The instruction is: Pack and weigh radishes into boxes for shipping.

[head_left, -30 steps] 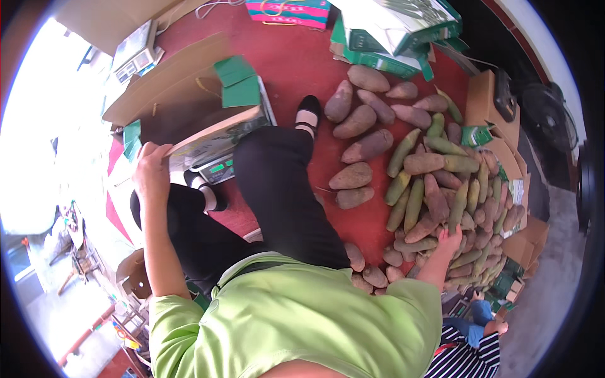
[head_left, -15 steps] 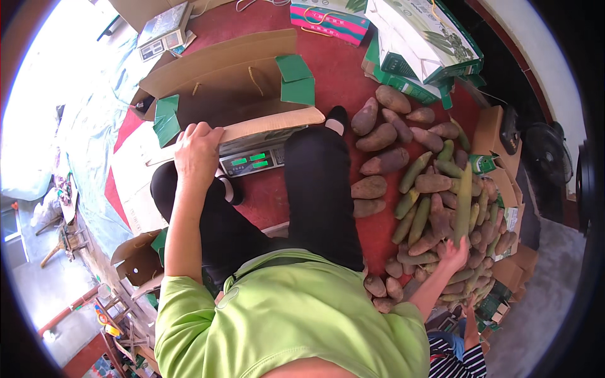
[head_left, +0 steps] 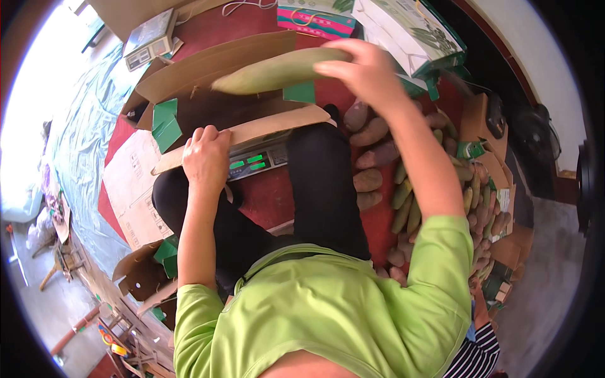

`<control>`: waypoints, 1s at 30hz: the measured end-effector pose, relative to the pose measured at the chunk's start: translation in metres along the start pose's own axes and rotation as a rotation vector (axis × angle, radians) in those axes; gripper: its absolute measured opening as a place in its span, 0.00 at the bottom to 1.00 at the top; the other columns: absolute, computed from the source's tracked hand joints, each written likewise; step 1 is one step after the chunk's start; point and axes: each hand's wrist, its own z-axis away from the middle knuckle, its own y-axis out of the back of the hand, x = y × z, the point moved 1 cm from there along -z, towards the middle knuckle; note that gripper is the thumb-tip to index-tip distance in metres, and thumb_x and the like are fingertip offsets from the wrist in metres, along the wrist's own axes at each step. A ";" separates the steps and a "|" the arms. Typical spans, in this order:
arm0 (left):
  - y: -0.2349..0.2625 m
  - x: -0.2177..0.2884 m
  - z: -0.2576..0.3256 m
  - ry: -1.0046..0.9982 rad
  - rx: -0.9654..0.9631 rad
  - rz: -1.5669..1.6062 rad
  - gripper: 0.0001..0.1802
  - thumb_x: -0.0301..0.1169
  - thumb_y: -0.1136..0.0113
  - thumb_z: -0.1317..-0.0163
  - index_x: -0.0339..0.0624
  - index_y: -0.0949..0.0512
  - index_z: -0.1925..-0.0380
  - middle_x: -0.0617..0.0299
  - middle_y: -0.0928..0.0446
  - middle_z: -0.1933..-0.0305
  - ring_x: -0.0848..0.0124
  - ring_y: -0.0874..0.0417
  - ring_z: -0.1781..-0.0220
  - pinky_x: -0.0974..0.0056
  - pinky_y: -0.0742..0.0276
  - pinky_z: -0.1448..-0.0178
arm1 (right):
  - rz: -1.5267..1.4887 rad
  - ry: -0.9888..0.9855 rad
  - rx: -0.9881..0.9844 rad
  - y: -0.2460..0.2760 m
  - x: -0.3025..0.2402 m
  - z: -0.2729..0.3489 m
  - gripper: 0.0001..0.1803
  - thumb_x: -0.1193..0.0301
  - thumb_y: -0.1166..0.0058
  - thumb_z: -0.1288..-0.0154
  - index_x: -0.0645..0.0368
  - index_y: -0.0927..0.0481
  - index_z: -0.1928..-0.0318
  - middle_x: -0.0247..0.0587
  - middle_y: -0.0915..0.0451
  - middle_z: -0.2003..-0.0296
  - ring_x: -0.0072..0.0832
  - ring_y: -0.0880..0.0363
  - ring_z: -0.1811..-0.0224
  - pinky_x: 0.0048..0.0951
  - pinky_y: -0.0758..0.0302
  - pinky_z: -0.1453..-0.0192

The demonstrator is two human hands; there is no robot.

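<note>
My right hand [head_left: 364, 68] grips one end of a long pale-green gourd [head_left: 277, 71] and holds it in the air over an open cardboard box [head_left: 214, 82]. My left hand [head_left: 205, 157] rests on the box's near flap, fingers curled over its edge. A weighing scale [head_left: 255, 162] with a green lit display sits under the box, just past my knee. I am seated on the red floor in black trousers and a green shirt.
A pile of brown tubers [head_left: 370, 157] and green gourds [head_left: 408, 201] lies on the floor at my right. Green-and-white cartons [head_left: 409, 31] stand at the back. A second scale [head_left: 150, 39] sits at the far left. Flat cardboard [head_left: 132, 189] lies at my left.
My right hand has come up from the pile at my right with a green gourd and carried it over the box. My left hand has stayed on the box flap.
</note>
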 end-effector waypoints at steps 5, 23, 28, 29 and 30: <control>0.000 0.003 -0.003 0.026 -0.016 -0.002 0.09 0.27 0.47 0.52 0.51 0.21 0.71 0.65 0.30 0.72 0.64 0.26 0.63 0.61 0.28 0.61 | 0.344 -0.114 -0.198 -0.112 -0.011 -0.048 0.17 0.61 0.44 0.61 0.59 0.17 0.72 0.51 0.19 0.72 0.44 0.20 0.65 0.36 0.24 0.58; 0.004 0.009 0.001 0.091 -0.134 -0.053 0.15 0.25 0.43 0.50 0.54 0.19 0.61 0.67 0.28 0.69 0.67 0.25 0.60 0.61 0.26 0.63 | -0.305 0.175 0.462 -0.072 0.021 0.026 0.07 0.74 0.45 0.45 0.60 0.20 0.64 0.44 0.20 0.67 0.32 0.20 0.62 0.29 0.25 0.58; 0.002 0.011 0.002 0.073 -0.119 -0.066 0.16 0.24 0.43 0.49 0.54 0.19 0.61 0.68 0.28 0.69 0.67 0.25 0.61 0.61 0.26 0.63 | -0.430 -0.294 0.612 -0.052 0.146 0.142 0.07 0.76 0.48 0.40 0.65 0.21 0.62 0.37 0.20 0.70 0.20 0.22 0.65 0.21 0.26 0.61; 0.002 0.012 0.002 0.067 -0.108 -0.066 0.16 0.23 0.42 0.49 0.54 0.19 0.60 0.68 0.28 0.69 0.68 0.24 0.61 0.61 0.26 0.63 | -0.344 -0.495 0.583 -0.054 0.184 0.178 0.08 0.72 0.47 0.43 0.60 0.19 0.64 0.40 0.18 0.70 0.26 0.20 0.66 0.27 0.26 0.62; 0.001 0.012 0.002 0.086 -0.123 -0.076 0.16 0.24 0.42 0.49 0.55 0.19 0.60 0.68 0.28 0.68 0.68 0.24 0.61 0.61 0.26 0.63 | -0.221 -0.647 0.512 -0.057 0.213 0.217 0.09 0.69 0.47 0.43 0.59 0.19 0.64 0.41 0.18 0.69 0.27 0.19 0.66 0.26 0.26 0.61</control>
